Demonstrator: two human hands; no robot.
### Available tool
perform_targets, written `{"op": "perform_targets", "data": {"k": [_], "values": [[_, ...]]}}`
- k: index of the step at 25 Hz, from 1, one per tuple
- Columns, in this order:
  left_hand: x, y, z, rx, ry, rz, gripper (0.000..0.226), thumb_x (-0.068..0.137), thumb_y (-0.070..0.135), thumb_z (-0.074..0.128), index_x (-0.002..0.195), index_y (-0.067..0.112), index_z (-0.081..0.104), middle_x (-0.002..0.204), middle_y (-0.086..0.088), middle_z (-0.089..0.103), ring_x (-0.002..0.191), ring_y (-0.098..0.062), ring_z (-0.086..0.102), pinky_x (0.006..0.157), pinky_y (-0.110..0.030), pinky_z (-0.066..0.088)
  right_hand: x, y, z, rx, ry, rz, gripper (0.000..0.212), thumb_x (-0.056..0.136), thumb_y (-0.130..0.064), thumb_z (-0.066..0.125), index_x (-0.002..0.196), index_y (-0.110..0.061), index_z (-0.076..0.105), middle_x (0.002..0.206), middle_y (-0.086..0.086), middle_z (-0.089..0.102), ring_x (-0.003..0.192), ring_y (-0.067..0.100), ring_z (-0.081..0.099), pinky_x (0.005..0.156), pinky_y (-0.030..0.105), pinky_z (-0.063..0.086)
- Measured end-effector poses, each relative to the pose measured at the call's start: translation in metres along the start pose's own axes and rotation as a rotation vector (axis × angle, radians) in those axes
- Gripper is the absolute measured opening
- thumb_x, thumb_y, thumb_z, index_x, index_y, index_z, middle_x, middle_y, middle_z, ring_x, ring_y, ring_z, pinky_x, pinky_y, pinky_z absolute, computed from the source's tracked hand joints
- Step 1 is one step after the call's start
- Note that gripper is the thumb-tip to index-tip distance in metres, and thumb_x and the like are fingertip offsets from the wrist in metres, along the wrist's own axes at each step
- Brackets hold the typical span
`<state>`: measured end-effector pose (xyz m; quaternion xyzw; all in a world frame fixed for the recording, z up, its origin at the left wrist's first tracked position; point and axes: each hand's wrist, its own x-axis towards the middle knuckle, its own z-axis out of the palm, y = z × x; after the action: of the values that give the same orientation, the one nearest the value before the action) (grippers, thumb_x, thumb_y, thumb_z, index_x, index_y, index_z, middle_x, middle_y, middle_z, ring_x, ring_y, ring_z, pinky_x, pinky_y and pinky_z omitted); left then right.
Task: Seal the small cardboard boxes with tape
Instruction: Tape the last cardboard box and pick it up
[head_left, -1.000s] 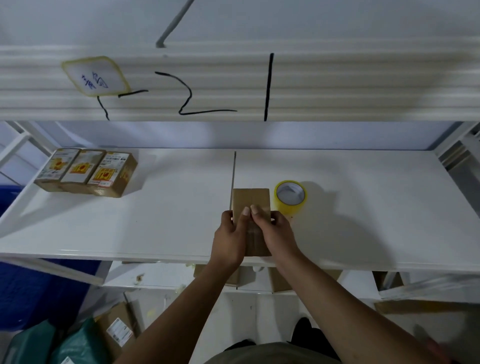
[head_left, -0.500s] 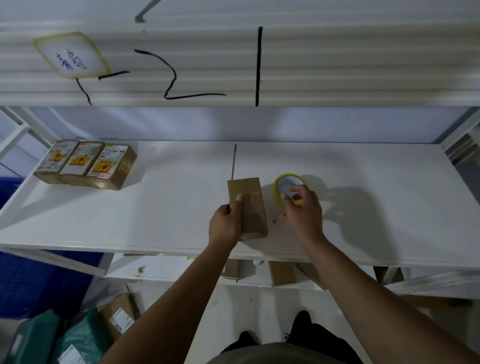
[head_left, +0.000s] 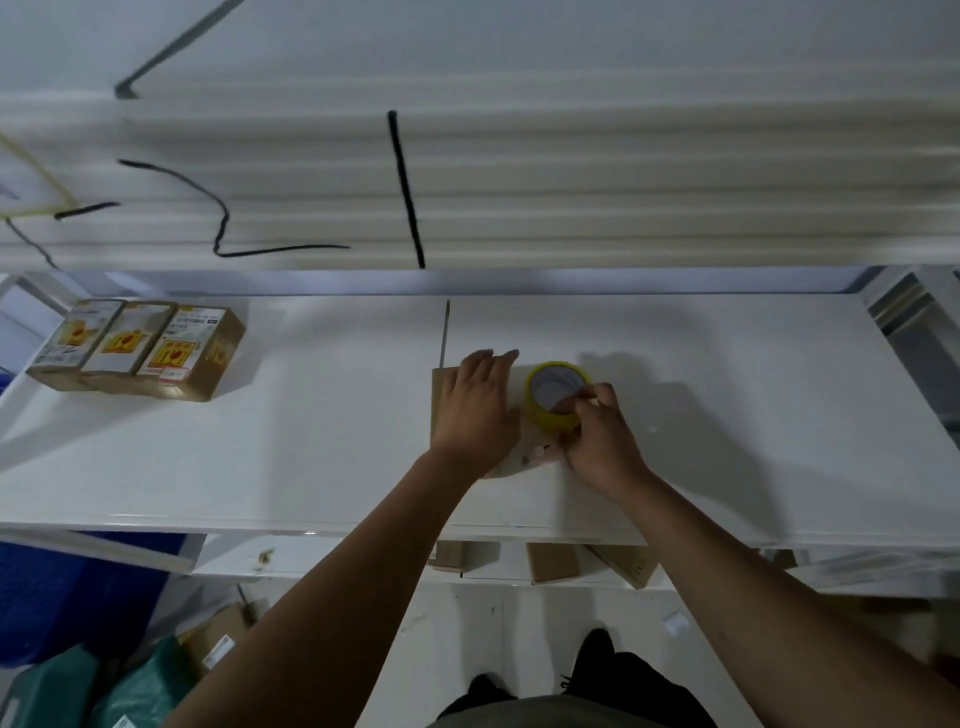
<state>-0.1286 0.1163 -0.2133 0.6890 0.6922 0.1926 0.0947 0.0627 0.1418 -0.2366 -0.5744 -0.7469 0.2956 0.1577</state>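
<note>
My left hand (head_left: 475, 402) lies flat and spread on a small cardboard box (head_left: 441, 405) at the centre of the frame, pinning it to the white surface (head_left: 311, 441). My right hand (head_left: 597, 441) sits just right of it, fingers curled and pinched on the near rim of a yellow tape roll (head_left: 556, 395); whether a loose end is already caught between them, I cannot tell. The roll stands on the surface touching or just beside the box's right edge, its open core facing up. The box's long axis runs away from me, up and down the frame, most of its top hidden under my palm. That is the relation the next move turns on, as I judge it: the roll lies to the box's right, under the nearer right hand, so tape would have to be drawn leftward over the box while the left hand keeps it from sliding. Three labelled boxes (head_left: 140, 348) sit in a row at the upper left, well apart. More cardboard boxes (head_left: 553, 561) show on the shelf below the front edge.
</note>
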Motion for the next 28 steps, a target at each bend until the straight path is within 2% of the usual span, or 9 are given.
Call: {"op": "perform_targets", "data": {"k": [2,4,8,14,17,19,22,25,28], "values": [[0.020,0.007,0.004,0.169,-0.284,0.041,0.088,0.093,0.029,0.061,0.168,0.017,0.016,0.169,-0.003,0.038,0.164,-0.027,0.007,0.130,-0.052,0.005,0.001,0.001,0.001,0.020,0.004,-0.017,0.036,0.088,-0.009,0.074,0.124,-0.006,0.070,0.139,0.012,0.044,0.117,0.033,0.062,0.106,0.042,0.052],[0.031,0.006,0.008,0.306,-0.407,0.040,0.087,0.096,0.034,0.054,0.169,0.018,0.009,0.168,-0.002,0.039,0.164,-0.024,0.002,0.128,-0.062,-0.005,0.002,0.003,0.001,0.031,-0.005,-0.034,0.036,0.088,-0.011,0.076,0.123,-0.005,0.071,0.139,0.013,0.044,0.116,0.033,0.062,0.105,0.043,0.052],[0.030,0.007,0.013,0.258,-0.303,-0.073,0.063,0.101,0.031,0.045,0.161,0.021,0.034,0.151,0.000,0.058,0.158,-0.020,0.026,0.124,-0.064,0.001,0.006,0.005,0.003,0.062,0.017,-0.018,0.033,0.088,-0.006,0.070,0.121,-0.006,0.072,0.136,0.011,0.044,0.115,0.031,0.062,0.104,0.041,0.052],[0.022,0.001,0.016,0.096,-0.120,-0.113,0.038,0.101,0.024,0.054,0.137,0.032,0.062,0.118,0.010,0.075,0.139,-0.011,0.048,0.120,-0.047,0.007,0.006,0.003,-0.013,0.088,0.064,-0.039,0.029,0.084,-0.003,0.076,0.113,-0.004,0.073,0.127,0.013,0.048,0.111,0.031,0.062,0.097,0.030,0.049],[0.020,0.003,-0.004,-0.163,0.024,-0.100,0.016,0.098,0.026,0.069,0.110,0.034,0.076,0.102,0.016,0.079,0.114,-0.007,0.067,0.118,-0.042,0.029,0.007,-0.008,-0.045,0.035,0.086,-0.156,0.028,0.088,-0.020,0.081,0.112,-0.009,0.073,0.119,0.008,0.057,0.109,0.027,0.058,0.093,0.033,0.047],[0.016,-0.006,-0.027,-0.474,0.023,-0.112,0.009,0.092,0.023,0.077,0.094,0.032,0.080,0.094,0.015,0.080,0.095,-0.007,0.073,0.094,-0.033,0.053,0.005,-0.019,-0.067,-0.054,0.095,-0.318,0.023,0.090,-0.031,0.079,0.106,-0.016,0.071,0.108,-0.006,0.063,0.110,0.027,0.053,0.091,0.037,0.043],[0.005,-0.024,-0.063,-0.834,-0.126,-0.120,0.019,0.090,-0.001,0.069,0.091,0.016,0.077,0.087,0.011,0.076,0.084,-0.005,0.070,0.076,-0.018,0.053,-0.005,-0.046,-0.088,0.122,-0.144,-0.364,0.018,0.095,-0.044,0.071,0.099,-0.029,0.062,0.098,-0.018,0.061,0.111,0.015,0.056,0.091,0.038,0.045],[-0.008,-0.039,-0.084,-0.940,-0.104,-0.236,0.027,0.092,-0.016,0.061,0.086,0.008,0.071,0.081,0.000,0.072,0.078,-0.010,0.070,0.073,-0.022,0.057,-0.010,-0.069,-0.079,0.355,-0.417,-0.362,0.017,0.096,-0.039,0.073,0.098,-0.027,0.062,0.099,-0.009,0.069,0.107,0.013,0.067,0.094,0.038,0.050],[-0.027,-0.063,-0.090,-0.818,-0.051,-0.381,0.029,0.093,-0.018,0.055,0.089,0.008,0.068,0.087,-0.012,0.074,0.080,-0.023,0.077,0.076,-0.038,0.066,-0.006,-0.074,-0.061,0.299,-0.320,-0.359,0.025,0.087,-0.050,0.076,0.091,-0.029,0.061,0.088,-0.011,0.066,0.088,0.013,0.068,0.074,0.035,0.055]]}}
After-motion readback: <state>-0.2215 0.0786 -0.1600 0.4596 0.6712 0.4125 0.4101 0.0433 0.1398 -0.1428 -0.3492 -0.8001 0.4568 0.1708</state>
